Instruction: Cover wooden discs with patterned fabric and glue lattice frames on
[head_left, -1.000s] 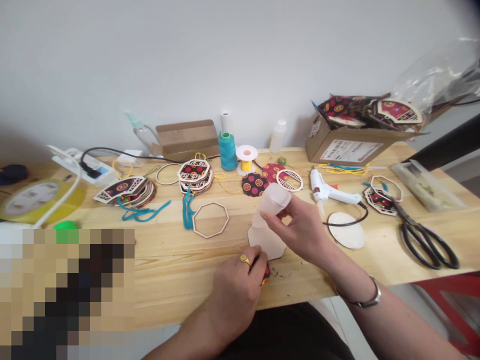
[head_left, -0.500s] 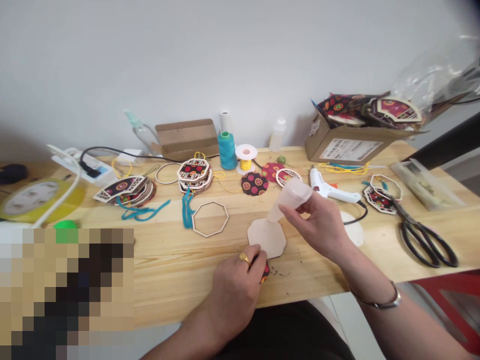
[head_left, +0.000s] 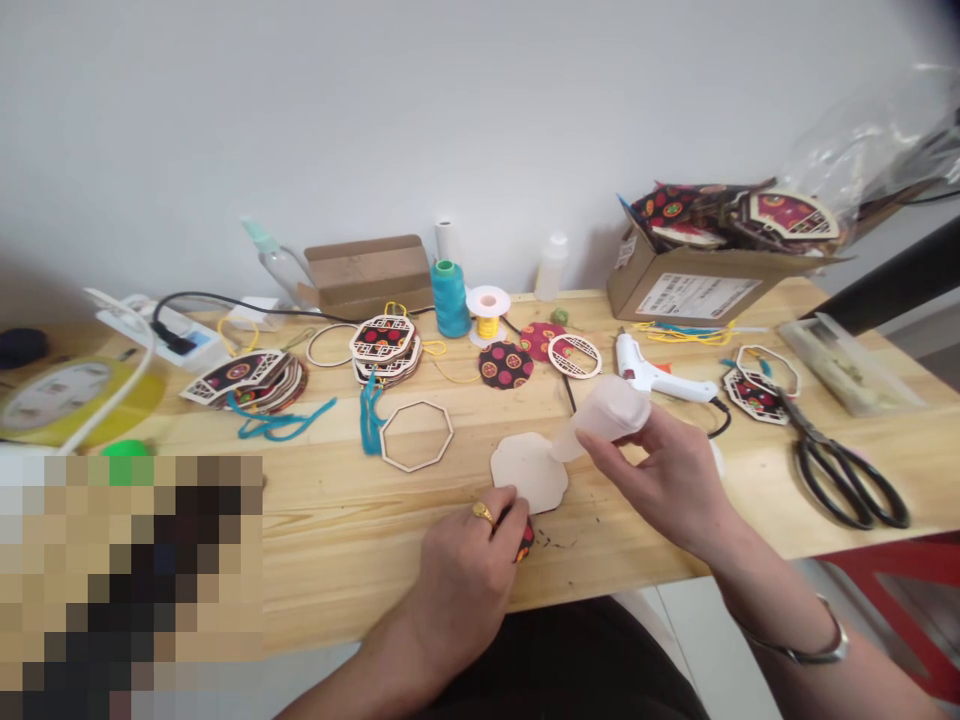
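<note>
My right hand (head_left: 667, 470) grips a translucent white squeeze bottle (head_left: 607, 412), tipped so that its narrow end points down and left. That end is over or touching the upper right edge of a pale board with notched corners (head_left: 529, 472); I cannot tell which. My left hand (head_left: 469, 560), a gold ring on one finger, pinches the board's lower left edge. Dark patterned fabric (head_left: 525, 540) pokes out beside its fingertips, mostly covered. Left of the board lies a thin octagonal wooden frame (head_left: 417, 436).
Black-handled scissors (head_left: 847, 480) and a white glue gun (head_left: 664, 378) lie to the right. Behind stand a teal thread cone (head_left: 451, 300), a yellow spool (head_left: 488, 315) and a full cardboard box (head_left: 690, 285). Stacked ornaments (head_left: 386, 350) sit left of centre.
My right hand and the bottle have moved right and slightly down, the narrow end passing from the board's top toward its right edge. My left hand keeps its hold on the board.
</note>
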